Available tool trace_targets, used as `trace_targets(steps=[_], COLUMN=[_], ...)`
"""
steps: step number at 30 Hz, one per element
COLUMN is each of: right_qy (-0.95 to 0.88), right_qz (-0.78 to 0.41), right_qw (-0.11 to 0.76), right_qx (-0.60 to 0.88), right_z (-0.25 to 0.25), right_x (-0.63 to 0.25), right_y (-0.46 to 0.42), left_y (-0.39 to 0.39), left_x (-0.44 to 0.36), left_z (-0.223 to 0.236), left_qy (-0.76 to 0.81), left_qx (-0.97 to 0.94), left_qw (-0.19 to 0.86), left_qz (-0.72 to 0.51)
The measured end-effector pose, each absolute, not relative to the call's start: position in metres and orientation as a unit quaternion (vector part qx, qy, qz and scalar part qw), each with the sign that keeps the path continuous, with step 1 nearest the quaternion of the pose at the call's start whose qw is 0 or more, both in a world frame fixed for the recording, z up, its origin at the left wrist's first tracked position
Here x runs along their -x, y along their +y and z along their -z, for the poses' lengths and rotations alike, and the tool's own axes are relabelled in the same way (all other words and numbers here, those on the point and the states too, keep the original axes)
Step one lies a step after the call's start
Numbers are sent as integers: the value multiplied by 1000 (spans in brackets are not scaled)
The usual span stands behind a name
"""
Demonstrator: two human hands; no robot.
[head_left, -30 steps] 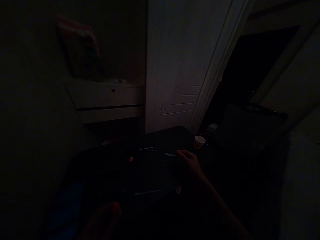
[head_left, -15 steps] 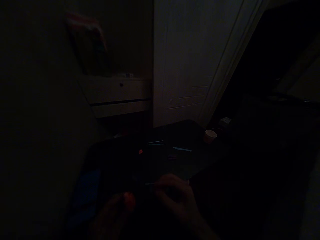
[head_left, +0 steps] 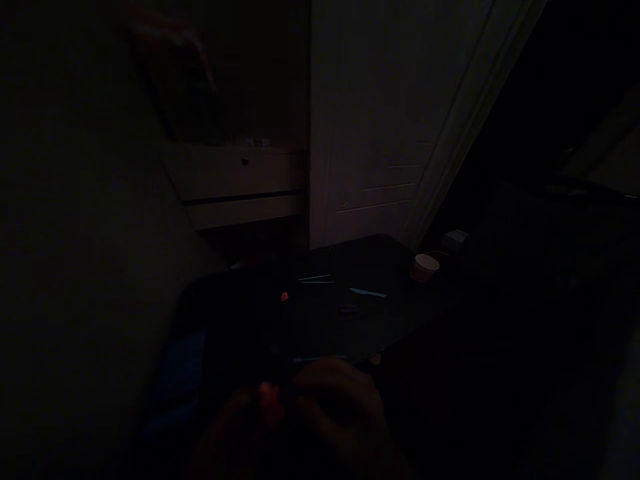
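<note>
The scene is very dark. My left hand [head_left: 233,420] is closed around a soft-looking orange-red lump [head_left: 271,400], possibly modelling clay. Close to its right side is my right hand [head_left: 345,407], fingers bent and pressed together. A dark patch shows at those fingertips, too dim to name. Just beyond the right hand, a thin pale-blue stick-like tool [head_left: 305,360] lies on the black table [head_left: 240,320]. Farther back rests a small orange-red piece [head_left: 285,297].
Two thin pale sticks [head_left: 316,279], a light-blue plastic knife [head_left: 367,292] and a small dark purple item [head_left: 348,309] lie across the table. A paper tub [head_left: 425,267] stands at the far right corner. A blue flat panel [head_left: 175,373] is at left; drawers [head_left: 240,173] stand behind.
The thin tool has left my right hand and lies on the table. My right hand has come in beside the orange-red lump, which has shifted slightly right with my left hand.
</note>
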State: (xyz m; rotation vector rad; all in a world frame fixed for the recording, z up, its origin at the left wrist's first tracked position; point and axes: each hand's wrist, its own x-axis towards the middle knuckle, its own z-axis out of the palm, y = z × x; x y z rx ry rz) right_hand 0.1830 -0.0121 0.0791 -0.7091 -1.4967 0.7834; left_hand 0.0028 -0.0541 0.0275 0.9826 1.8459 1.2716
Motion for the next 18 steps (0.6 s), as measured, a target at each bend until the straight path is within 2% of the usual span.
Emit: trace_targets(steps=[6,18], right_qy=[-674,-684], right_qz=[-291,-279], right_qw=[619,611], right_qx=[280,286], right_z=[-85,-87], right_x=[-183,-184], right_y=[-12,-10], left_y=[-54,-54], left_x=[-4,-13], left_z=[-44,-58], left_qy=[688,674], left_qx=[-345,-327], left_qw=[395,404], left_qz=[-501,-526])
